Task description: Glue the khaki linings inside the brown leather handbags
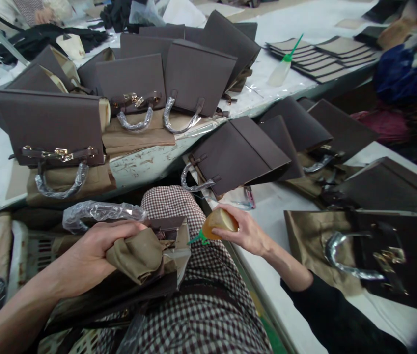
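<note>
On my lap lies a dark brown handbag [173, 282] with its olive-brown lining [134, 258] pulled out in folds. My left hand [96, 250] grips the bag's upper edge and lining; its fingertips are partly hidden. Beyond that hand, the bag's handle [101, 211] is wrapped in clear plastic. In my right hand [243, 228] is a glue bottle [221, 223] with amber contents, held tilted. Its green nozzle [195, 239] points left, close to the bag's open side edge; I cannot tell whether it touches.
Several brown handbags [130, 73] stand on the table ahead, with more on the white surface [263, 255] at right. Another green-tipped bottle [281, 71] stands near stacked panels [322, 54]. A white plastic basket [39, 250] is at left. A person's blue sleeve [396, 73] shows upper right.
</note>
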